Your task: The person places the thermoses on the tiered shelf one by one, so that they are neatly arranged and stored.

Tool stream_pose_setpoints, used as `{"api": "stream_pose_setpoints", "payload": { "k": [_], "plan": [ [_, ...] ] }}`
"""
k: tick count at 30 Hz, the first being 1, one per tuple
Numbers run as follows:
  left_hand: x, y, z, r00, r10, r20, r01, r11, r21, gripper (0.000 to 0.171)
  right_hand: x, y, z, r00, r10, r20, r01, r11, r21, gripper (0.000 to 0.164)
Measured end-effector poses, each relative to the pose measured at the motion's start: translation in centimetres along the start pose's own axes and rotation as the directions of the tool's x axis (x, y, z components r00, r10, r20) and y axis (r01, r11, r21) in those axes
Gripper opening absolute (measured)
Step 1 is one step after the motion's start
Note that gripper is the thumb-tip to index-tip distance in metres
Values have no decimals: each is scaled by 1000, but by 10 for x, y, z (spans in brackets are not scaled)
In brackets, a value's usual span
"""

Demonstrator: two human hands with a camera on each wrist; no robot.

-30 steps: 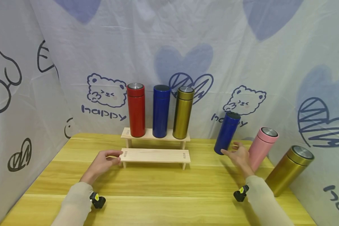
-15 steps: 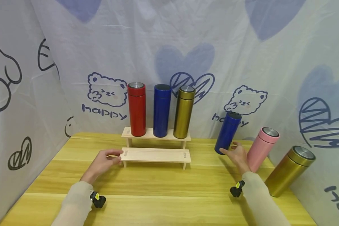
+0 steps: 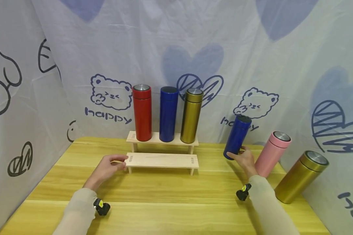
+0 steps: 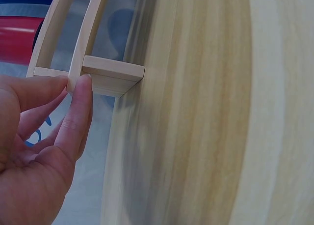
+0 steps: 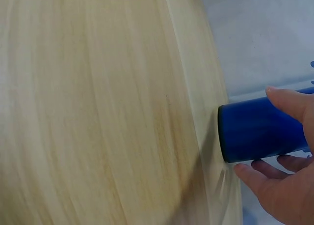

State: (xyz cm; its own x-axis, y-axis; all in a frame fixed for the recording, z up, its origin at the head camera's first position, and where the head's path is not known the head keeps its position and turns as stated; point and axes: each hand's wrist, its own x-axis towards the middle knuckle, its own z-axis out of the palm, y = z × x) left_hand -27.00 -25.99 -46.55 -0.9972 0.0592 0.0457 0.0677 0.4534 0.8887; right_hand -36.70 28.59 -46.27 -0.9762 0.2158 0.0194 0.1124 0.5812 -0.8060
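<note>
With thumb and fingertips, my left hand (image 3: pixel 107 168) pinches the left end of the lower front wooden shelf (image 3: pixel 161 160). The left wrist view shows the shelf's board edge (image 4: pixel 81 43) between thumb and finger. My right hand (image 3: pixel 244 160) holds a blue thermos (image 3: pixel 237 137) low on its body at the back right. In the right wrist view the thumb lies on one side of the blue thermos (image 5: pixel 260 129) and the fingers on the other. Its base appears to stand on the table. Just right of that hand stands a pink thermos (image 3: pixel 272 155).
A red thermos (image 3: pixel 142 114), another blue thermos (image 3: pixel 168 114) and a gold thermos (image 3: pixel 191 116) stand upright on the raised back shelf (image 3: pixel 129 137). A larger-looking gold thermos (image 3: pixel 301 178) stands at the table's right edge. Printed cloth (image 3: pixel 135 42) hangs behind the wooden table (image 3: pixel 164 215).
My right hand and forearm have shifted slightly left and closer round the blue thermos. My left hand stays on the shelf end, and the thermoses have not visibly moved.
</note>
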Motion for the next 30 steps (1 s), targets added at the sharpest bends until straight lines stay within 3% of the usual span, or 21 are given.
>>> {"api": "stream_pose_setpoints", "payload": {
  "k": [10, 17, 30],
  "plan": [
    [2, -1, -1, 1000, 0, 0, 0, 1000, 1, 38, 6, 4, 6, 1000, -14, -20, 15, 999, 32, 89],
    [0, -2, -1, 1000, 16, 5, -16, 1000, -10, 39, 8, 8, 8, 999, 33, -21, -32, 997, 65, 87],
    [0, -2, 0, 1000, 10, 5, -10, 1000, -19, 39, 15, 11, 11, 999, 33, -7, -32, 995, 90, 92]
  ]
}}
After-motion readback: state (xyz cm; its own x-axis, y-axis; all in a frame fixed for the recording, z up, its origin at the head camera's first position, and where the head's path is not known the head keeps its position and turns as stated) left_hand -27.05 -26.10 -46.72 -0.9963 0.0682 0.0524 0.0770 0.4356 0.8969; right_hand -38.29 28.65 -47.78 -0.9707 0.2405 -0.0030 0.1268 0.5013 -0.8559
